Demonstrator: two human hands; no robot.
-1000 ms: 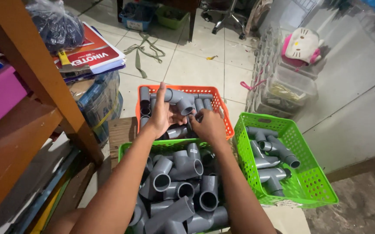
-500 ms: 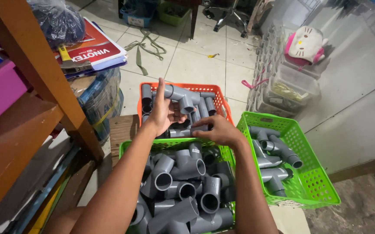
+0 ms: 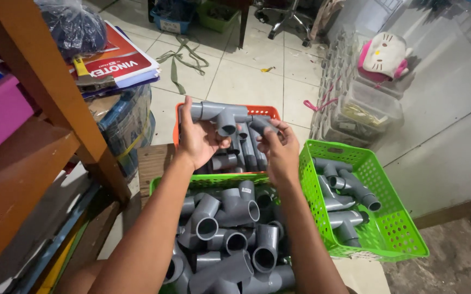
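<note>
Two hands are holding up grey pipe fittings above the orange basket (image 3: 183, 111). The left hand (image 3: 197, 139) is gripping a grey tee fitting (image 3: 219, 113) by its run, thumb underneath, so the branch socket is pointing down. The right hand (image 3: 280, 149) is closing its fingers around a smaller grey elbow (image 3: 261, 125), held just beside the tee's end, seemingly to line the two up. Below the tee, the orange basket is holding more grey fittings. Nearer the person than that basket, a green basket (image 3: 156, 185) is brimming with tees, open sockets facing up. Right of it, a second green basket (image 3: 393, 234) is carrying a few joined pieces. Left of the orange basket, a wooden shelf post (image 3: 56, 92) is rising.
</note>
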